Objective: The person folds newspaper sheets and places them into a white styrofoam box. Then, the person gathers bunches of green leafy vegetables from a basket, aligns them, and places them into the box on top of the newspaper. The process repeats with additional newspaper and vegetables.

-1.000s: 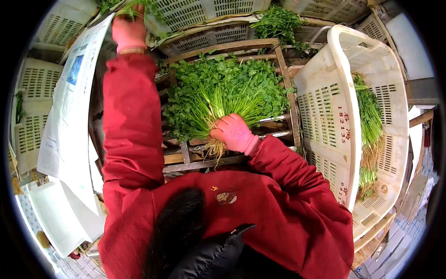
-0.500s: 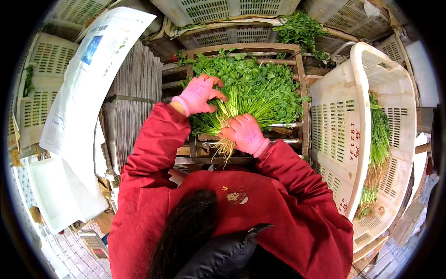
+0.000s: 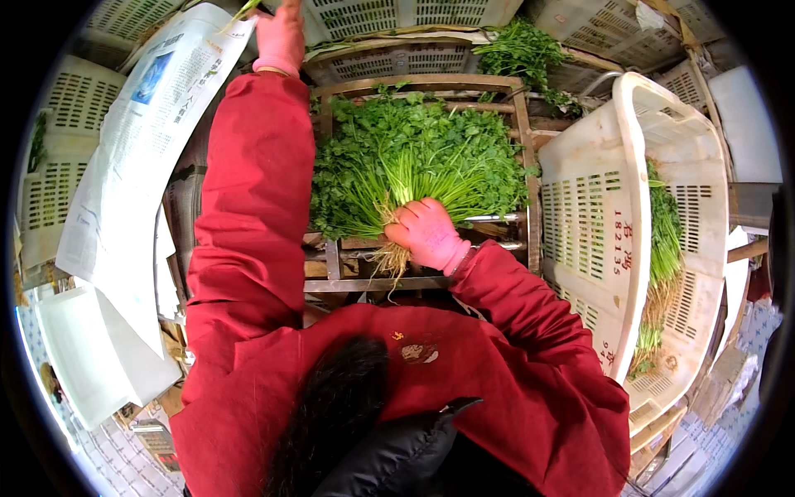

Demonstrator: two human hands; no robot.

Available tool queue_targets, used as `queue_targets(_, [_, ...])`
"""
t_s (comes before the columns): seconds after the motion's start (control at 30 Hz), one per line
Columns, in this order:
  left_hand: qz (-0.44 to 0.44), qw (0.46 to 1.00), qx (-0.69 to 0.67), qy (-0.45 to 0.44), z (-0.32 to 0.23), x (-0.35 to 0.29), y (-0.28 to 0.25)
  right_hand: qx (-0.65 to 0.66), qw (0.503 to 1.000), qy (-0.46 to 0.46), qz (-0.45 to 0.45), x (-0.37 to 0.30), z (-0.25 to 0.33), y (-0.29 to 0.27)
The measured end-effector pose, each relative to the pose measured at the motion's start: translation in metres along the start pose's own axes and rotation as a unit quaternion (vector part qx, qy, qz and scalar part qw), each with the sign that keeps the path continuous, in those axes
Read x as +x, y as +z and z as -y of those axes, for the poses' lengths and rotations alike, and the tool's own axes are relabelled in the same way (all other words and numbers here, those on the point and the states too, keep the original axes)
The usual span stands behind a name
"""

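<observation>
My right hand [image 3: 426, 236], in a pink glove, is closed round the root end of a bunch of coriander [image 3: 422, 178]. Its pale roots hang below my fingers, and its leaves fan out away from me over a metal-framed rack [image 3: 534, 166]. At the upper left my left hand [image 3: 279, 43], gloved in pink too, is stretched far out beside a printed paper sheet [image 3: 170, 99]. A thin yellow-green stalk [image 3: 243, 12] shows at its fingers, which appear to pinch it. The top edge of the view cuts off part of these fingers.
To the right, a tall white slotted crate [image 3: 592, 219] holds more rooted greens [image 3: 665, 240]. Other crates [image 3: 389, 62] line the far side, with loose greens [image 3: 522, 50] on an edge. A white foam box [image 3: 74, 356] stands at the lower left.
My left hand has left the leaves and reached far up and left, with a stalk now at its fingers. My right hand keeps its grip on the coriander bunch.
</observation>
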State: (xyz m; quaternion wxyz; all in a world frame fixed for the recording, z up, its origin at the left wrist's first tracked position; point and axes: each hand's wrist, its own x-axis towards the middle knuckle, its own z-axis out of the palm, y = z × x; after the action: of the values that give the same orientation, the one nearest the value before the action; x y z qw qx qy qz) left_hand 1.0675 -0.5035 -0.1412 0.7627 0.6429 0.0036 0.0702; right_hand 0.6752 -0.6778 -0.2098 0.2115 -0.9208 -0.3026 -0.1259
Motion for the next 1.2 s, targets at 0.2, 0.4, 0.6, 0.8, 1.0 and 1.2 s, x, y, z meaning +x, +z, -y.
queue_targets(0.2, [0.667, 0.658, 0.26, 0.234, 0.011, -0.187, 0.044, 0.023, 0.994, 0.075, -0.069, 0.006, -0.009, -0.025])
queue_targets(0.4, [0.561, 0.709, -0.251, -0.345, -0.051, -0.273, -0.038, 0.197, 0.969, 0.142, 0.054, 0.086, 0.034, -0.195])
queue_targets(0.6, [0.443, 0.812, 0.004, -0.381, -0.016, -0.234, -0.016, 0.259, 0.865, 0.419, 0.099, 0.103, -0.1, -0.064])
queue_targets(0.8, [0.353, 0.733, 0.58, -0.043, 0.042, -0.258, 0.019, 0.15, 0.842, 0.517, 0.002, 0.108, -0.16, 0.023])
queue_targets(1.0, [0.447, 0.649, 0.6, -0.14, -0.004, -0.23, -0.005, 0.075, 0.899, 0.43, 0.032, 0.008, -0.194, -0.031])
queue_targets(1.2, [0.295, 0.868, 0.391, -0.079, 0.043, -0.331, 0.027, 0.02, 0.917, 0.358, -0.174, -0.061, -0.085, 0.072])
